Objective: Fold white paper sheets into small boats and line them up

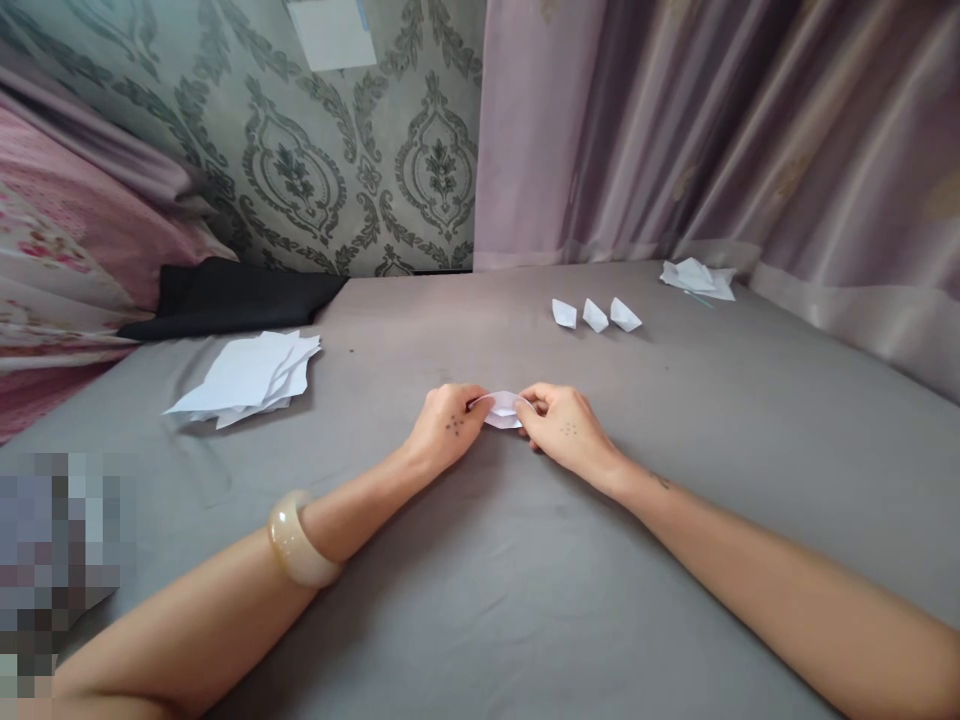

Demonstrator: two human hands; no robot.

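Left hand [448,428] and right hand [568,428] pinch opposite ends of folded white paper [503,411] between them, over grey sheet [480,620]. 3 small folded shapes [595,317] in row beyond right hand. Paper stack [251,375] lies left, near black cloth [244,297].

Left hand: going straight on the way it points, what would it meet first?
Folded paper, which the left hand pinches; beyond it, probably the right hand, though depth is unclear.
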